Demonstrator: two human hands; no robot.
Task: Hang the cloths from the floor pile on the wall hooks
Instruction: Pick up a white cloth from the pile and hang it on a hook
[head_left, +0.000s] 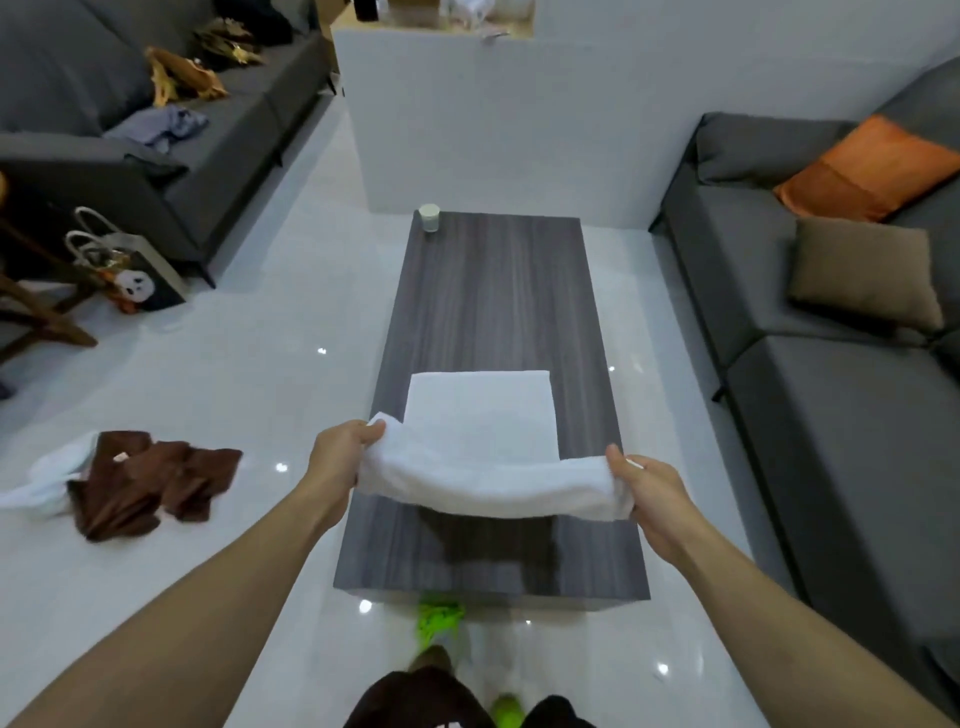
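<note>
A white towel (480, 415) lies on the near half of a dark wood-grain coffee table (493, 291). Its far part rests flat; its near edge is lifted and rolled over. My left hand (343, 447) grips the towel's left near corner, and my right hand (641, 488) grips the right near corner, both just above the tabletop. On the floor to the left lies the pile: brown cloths (150, 480) with a white cloth (49, 478) beside them. No wall hooks are in view.
A small white cup (429, 216) stands at the table's far left corner. Grey sofas flank the table, left (218, 140) and right (831, 395), the right one with cushions. A gift bag (137, 280) sits on the glossy floor. A white partition (493, 114) stands behind the table.
</note>
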